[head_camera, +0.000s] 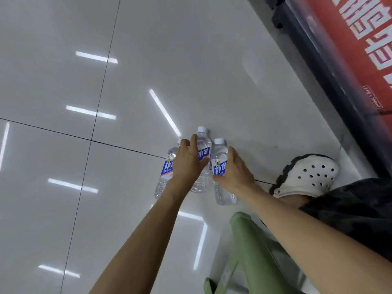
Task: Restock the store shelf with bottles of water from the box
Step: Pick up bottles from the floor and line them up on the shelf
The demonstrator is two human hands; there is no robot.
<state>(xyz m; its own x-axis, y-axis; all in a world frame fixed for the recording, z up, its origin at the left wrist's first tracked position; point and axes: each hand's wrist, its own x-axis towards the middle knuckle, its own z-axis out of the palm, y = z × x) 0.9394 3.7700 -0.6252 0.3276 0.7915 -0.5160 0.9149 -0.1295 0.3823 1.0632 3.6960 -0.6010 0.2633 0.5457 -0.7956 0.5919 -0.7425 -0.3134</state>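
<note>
Down on the glossy tiled floor [63, 81] I had three bottles of water standing in a tight cluster, just ahead of my white clog [309, 175] and near the dark base of the store shelf [331, 81] with its red panel. My left hand [188, 164] was spread over the left bottle [166, 168] and the middle bottle [202, 153], fingers [194, 143] apart and draped across both shoulders; I could not tell whether they had closed firmly on either one. My right hand [235, 172] was wrapped around the right bottle [220, 164] at its blue-and-white label, fingers curled behind and thumb at the front, apparently clamped on it. No box was visible from where I was looking; a pale green stool [244, 240] sat below my right forearm.

I judged the bottles to be full, so each would be fairly heavy for its size, and top-heavy enough to topple if nudged. Clear thin plastic gives under a squeeze and the smooth lower body looked slippery, so the label band or the shoulder just under the cap seemed the best hold. Taking two in one hand called for pinching them together at the shoulders, and I thought the outer one could slide away. The shelf lay to my right, so the carry looked short.
</note>
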